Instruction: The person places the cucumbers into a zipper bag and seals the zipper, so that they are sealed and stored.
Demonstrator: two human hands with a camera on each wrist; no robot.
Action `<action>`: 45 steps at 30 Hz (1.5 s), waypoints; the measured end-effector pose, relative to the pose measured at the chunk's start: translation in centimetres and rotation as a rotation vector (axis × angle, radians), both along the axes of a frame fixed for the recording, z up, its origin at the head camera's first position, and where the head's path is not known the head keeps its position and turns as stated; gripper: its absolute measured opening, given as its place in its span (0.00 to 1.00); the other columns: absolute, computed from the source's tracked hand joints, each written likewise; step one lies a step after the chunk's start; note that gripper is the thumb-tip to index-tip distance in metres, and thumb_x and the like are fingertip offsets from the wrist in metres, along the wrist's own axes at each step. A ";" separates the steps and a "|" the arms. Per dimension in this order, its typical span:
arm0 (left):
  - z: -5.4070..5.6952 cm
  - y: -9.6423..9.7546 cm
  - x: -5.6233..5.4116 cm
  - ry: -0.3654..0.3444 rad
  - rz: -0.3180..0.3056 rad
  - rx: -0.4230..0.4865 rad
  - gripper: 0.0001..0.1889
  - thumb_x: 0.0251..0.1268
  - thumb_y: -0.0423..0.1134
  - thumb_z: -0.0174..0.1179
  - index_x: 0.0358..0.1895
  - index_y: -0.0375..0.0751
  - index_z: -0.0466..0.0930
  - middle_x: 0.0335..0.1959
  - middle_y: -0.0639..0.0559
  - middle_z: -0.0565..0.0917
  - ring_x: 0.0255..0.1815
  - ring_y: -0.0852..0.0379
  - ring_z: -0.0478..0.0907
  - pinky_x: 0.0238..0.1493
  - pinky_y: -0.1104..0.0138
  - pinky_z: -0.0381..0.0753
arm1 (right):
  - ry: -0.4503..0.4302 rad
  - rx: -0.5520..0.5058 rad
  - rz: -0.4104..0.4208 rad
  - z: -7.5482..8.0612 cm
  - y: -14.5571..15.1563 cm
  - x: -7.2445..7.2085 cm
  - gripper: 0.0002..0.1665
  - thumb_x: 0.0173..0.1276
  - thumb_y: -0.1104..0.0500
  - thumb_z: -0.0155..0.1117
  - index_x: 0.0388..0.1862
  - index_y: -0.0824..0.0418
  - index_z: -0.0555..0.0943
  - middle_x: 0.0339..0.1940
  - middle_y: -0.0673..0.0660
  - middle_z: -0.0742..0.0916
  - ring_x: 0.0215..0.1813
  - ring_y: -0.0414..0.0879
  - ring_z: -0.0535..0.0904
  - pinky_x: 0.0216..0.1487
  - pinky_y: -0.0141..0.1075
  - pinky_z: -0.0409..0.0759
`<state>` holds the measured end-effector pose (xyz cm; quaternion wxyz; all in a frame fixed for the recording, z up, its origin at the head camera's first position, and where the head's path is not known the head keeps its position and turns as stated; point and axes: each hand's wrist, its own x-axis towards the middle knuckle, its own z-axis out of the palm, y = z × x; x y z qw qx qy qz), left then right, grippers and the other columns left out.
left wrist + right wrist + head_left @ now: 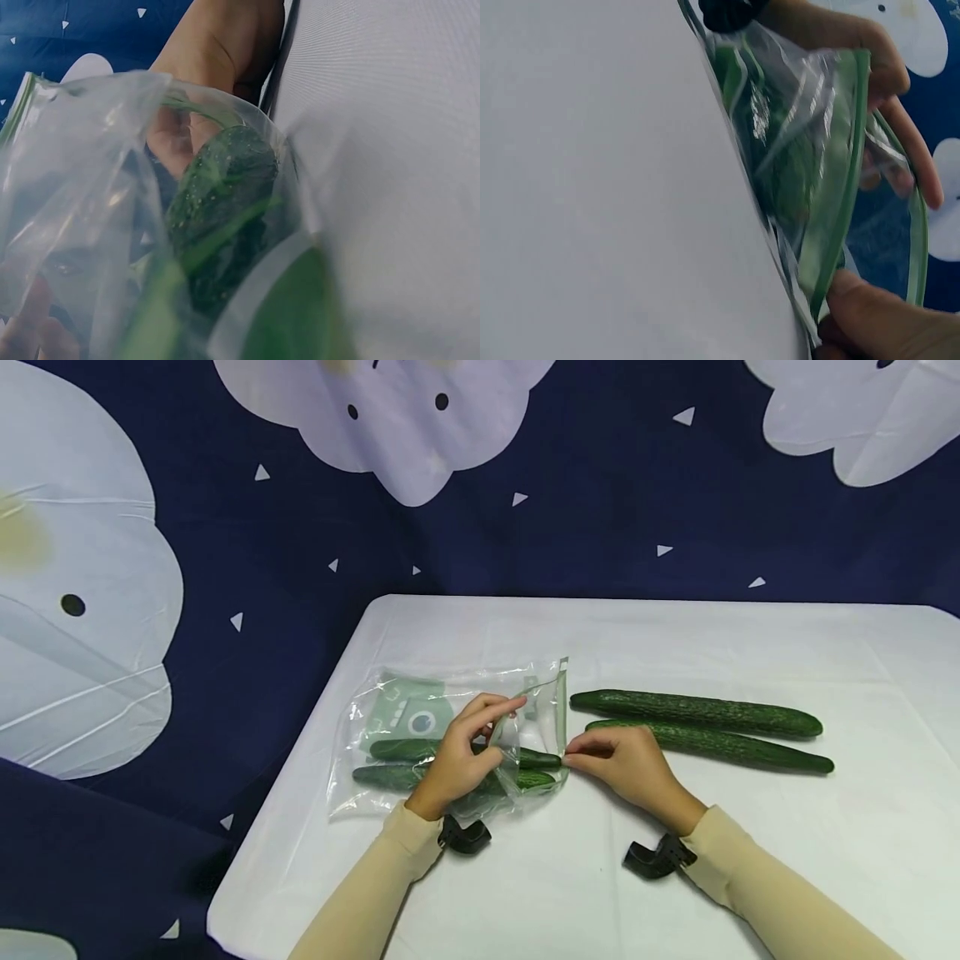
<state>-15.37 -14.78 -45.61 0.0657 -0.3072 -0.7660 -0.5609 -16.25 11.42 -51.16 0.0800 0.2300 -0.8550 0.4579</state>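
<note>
A clear zip-top bag [348,789] with green print and a green-edged opening lies on the table, its mouth toward the right. Two cucumbers [536,779] are inside, side by side. My left hand [453,760] holds the upper layer of plastic near the mouth, index finger stretched out and the others bent. Thumb and fingertips of my right hand [626,766] pinch the green edge of the mouth. In the right wrist view the two green rims [847,180] stand apart. One cucumber's end [232,161] shows through the plastic in the left wrist view.
To the right of the bag lie two more cucumbers, the farther one [697,710] and the nearer one [742,749], whose left end passes behind my right hand. A white cloth covers the table [540,893]. Behind hangs a dark blue curtain [585,543] with white cloud shapes.
</note>
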 end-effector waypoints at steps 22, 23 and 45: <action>0.7 0.4 0.5 -0.035 -0.018 0.013 0.34 0.48 0.16 0.47 0.66 0.23 0.74 0.54 0.36 0.76 0.46 0.39 0.70 0.34 0.51 0.63 | -0.012 0.011 0.001 -0.7 -0.5 0.8 0.10 0.62 0.50 0.77 0.43 0.45 0.92 0.38 0.36 0.90 0.40 0.31 0.86 0.42 0.33 0.83; 0.6 0.5 0.5 -0.039 -0.022 0.018 0.34 0.48 0.16 0.47 0.66 0.23 0.74 0.54 0.35 0.76 0.46 0.38 0.70 0.34 0.51 0.64 | -0.017 0.010 0.008 -0.8 -0.2 1.0 0.11 0.63 0.51 0.77 0.45 0.45 0.92 0.39 0.36 0.90 0.42 0.32 0.86 0.43 0.33 0.83; -2.1 -1.2 -0.9 -0.038 -0.030 0.022 0.39 0.49 0.19 0.47 0.71 0.37 0.75 0.59 0.33 0.74 0.53 0.45 0.72 0.38 0.58 0.64 | -0.096 -0.262 -0.348 1.3 17.8 5.9 0.21 0.63 0.74 0.70 0.56 0.75 0.83 0.51 0.51 0.90 0.54 0.35 0.85 0.51 0.23 0.78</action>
